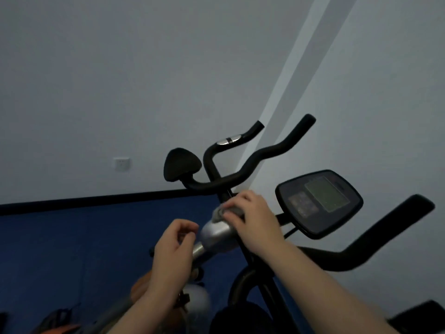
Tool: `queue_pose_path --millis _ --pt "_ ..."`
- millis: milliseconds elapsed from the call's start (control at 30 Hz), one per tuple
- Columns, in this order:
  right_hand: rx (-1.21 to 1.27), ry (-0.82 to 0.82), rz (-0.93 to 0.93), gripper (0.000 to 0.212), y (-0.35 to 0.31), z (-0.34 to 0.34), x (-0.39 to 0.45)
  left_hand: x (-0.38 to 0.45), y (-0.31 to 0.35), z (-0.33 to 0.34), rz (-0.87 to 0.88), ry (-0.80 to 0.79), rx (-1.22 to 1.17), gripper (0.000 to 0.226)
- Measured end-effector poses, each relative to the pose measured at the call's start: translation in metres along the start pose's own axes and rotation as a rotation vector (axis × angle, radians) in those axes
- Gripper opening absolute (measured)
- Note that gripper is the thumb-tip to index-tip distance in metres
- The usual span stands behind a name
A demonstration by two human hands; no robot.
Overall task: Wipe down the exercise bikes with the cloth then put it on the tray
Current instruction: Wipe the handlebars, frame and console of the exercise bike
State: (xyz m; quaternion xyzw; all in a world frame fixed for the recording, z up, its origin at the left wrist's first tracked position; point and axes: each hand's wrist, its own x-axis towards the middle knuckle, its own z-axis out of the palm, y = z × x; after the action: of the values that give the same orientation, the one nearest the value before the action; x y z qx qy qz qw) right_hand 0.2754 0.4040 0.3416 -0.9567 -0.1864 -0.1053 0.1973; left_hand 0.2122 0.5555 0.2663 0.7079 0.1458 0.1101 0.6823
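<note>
A black exercise bike fills the right half of the view, with curved handlebars (265, 153) and a console screen (320, 201). My right hand (252, 215) is closed on a bunched grey cloth (225, 212) and presses it against the top of the bike's silver stem (215, 236), just below the handlebars. My left hand (172, 247) hovers beside the stem's lower left, fingers curled loosely with nothing clearly in them. No tray is in view.
A black saddle (181, 166) of another bike rises behind the handlebars. The blue floor (84, 249) meets a pale wall at a black skirting. A wall socket (122, 163) is at the left. Orange and dark objects lie at the lower left.
</note>
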Motion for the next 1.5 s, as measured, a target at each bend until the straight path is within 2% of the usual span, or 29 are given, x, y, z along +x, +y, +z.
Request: queue_pose_path --millis 33,100,200,233,267,333,367,433,467,533,600,667,767,833,933,1067,1200,1333,1400,1500 --pt "-0.022 -0.010 0.027 0.011 -0.003 0.010 0.001 0.007 -0.002 -0.001 0.012 -0.020 0.024 0.023" --pt "-0.100 0.012 -0.062 0.011 -0.010 0.020 -0.004 0.019 -0.006 -0.002 0.012 -0.055 0.025 0.020" --pt "-0.146 -0.161 -0.270 0.013 -0.001 0.007 -0.012 0.030 -0.010 0.003 0.034 -0.103 0.011 0.021" --pt "-0.124 -0.205 -0.252 0.012 0.006 -0.002 -0.011 0.032 -0.010 0.006 0.052 -0.129 0.013 0.022" --pt "-0.067 -0.202 -0.153 0.010 0.008 -0.009 -0.008 0.033 -0.009 0.010 0.070 -0.158 0.018 0.023" --pt "0.031 -0.110 0.105 0.007 0.005 -0.008 -0.005 0.034 -0.006 0.019 0.110 -0.203 0.038 0.024" --pt "-0.015 -0.066 0.174 0.006 -0.004 0.000 -0.004 0.035 -0.005 0.023 0.131 -0.219 0.039 0.023" --pt "-0.174 -0.017 0.175 0.008 -0.017 0.017 -0.012 0.038 -0.003 0.031 0.159 -0.246 0.028 0.021" --pt "-0.180 0.019 0.169 0.010 -0.017 0.021 -0.019 0.040 -0.003 0.034 0.176 -0.255 0.032 0.020" --pt "-0.109 0.049 0.274 0.010 -0.009 0.016 -0.030 0.045 -0.001 0.039 0.232 -0.266 0.066 0.021" --pt "-0.129 -0.018 0.432 0.017 0.004 0.010 -0.025 0.051 0.004 0.043 0.320 -0.305 0.117 0.022" --pt "-0.214 -0.163 0.513 0.030 0.013 0.012 0.001 0.059 0.009 0.050 0.430 -0.356 0.178 0.022" --pt "-0.166 -0.242 0.621 0.037 0.018 0.015 0.024 0.073 0.014 0.054 0.571 -0.410 0.275 0.018" --pt "-0.089 -0.219 0.581 0.032 0.020 0.010 0.008 0.078 0.012 0.055 0.625 -0.432 0.280 0.015" --pt "0.095 -0.187 0.552 0.032 0.010 -0.004 -0.016 0.078 0.006 0.056 0.613 -0.420 0.179 0.015" --pt "0.008 -0.236 0.695 0.036 0.017 0.002 0.015 0.079 0.002 0.059 0.616 -0.382 0.127 0.016" --pt "0.073 -0.063 0.497 0.041 -0.015 0.013 -0.025 0.080 0.001 0.059 0.623 -0.392 0.054 0.016" --pt "-0.007 -0.171 0.769 0.033 0.007 0.005 0.013 0.080 0.000 0.059 0.615 -0.393 0.059 0.017" --pt "-0.063 -0.156 0.674 0.033 -0.003 0.010 0.009 0.081 -0.001 0.058 0.627 -0.402 0.046 0.016" --pt "0.010 -0.075 0.557 0.036 -0.016 0.010 -0.019 0.081 0.000 0.059 0.613 -0.401 0.032 0.014"
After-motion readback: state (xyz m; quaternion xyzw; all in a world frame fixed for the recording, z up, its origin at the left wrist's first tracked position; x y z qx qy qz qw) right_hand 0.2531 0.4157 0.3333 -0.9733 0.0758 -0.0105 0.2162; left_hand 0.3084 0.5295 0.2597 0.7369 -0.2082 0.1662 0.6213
